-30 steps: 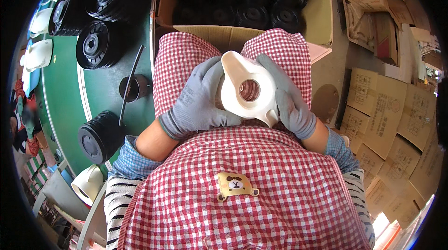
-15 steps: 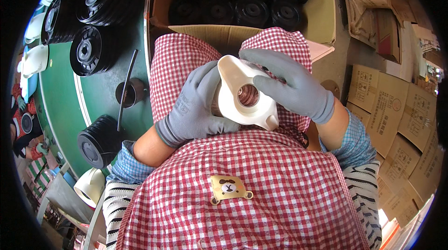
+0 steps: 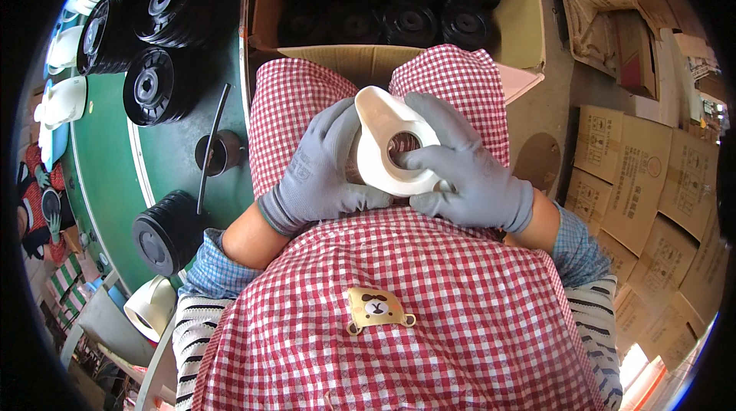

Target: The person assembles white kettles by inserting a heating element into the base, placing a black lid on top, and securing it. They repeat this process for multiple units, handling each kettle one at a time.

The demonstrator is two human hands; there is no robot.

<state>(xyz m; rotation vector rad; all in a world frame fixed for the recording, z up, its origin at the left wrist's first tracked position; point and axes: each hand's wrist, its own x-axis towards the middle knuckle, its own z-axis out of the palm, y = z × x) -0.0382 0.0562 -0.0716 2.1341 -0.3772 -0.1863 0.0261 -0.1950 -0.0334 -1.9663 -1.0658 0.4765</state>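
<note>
A cream-coloured plastic jug (image 3: 371, 152) with a long pouring spout is held over my lap, its spout pointing away from me. My left hand (image 3: 322, 166), in a grey glove, wraps round the jug's left side, thumb along the near side. My right hand (image 3: 471, 169), also gloved in grey, closes on the right side. One of its fingers reaches over the rim into the round opening, while the others lie along the outside. The jug's lower part is hidden by my hands and the apron.
Beyond my knees stands an open cardboard box (image 3: 525, 16) of stacked black round parts (image 3: 410, 24). On the green table (image 3: 107, 158) at left are more black stacks (image 3: 149, 85), a dark cup (image 3: 222, 152) and a thin black strip (image 3: 213, 146). Cartons (image 3: 640, 173) are piled at right.
My right hand has moved down and inward, from above the jug to its right side, with a finger now in the opening. The left hand keeps its hold.
</note>
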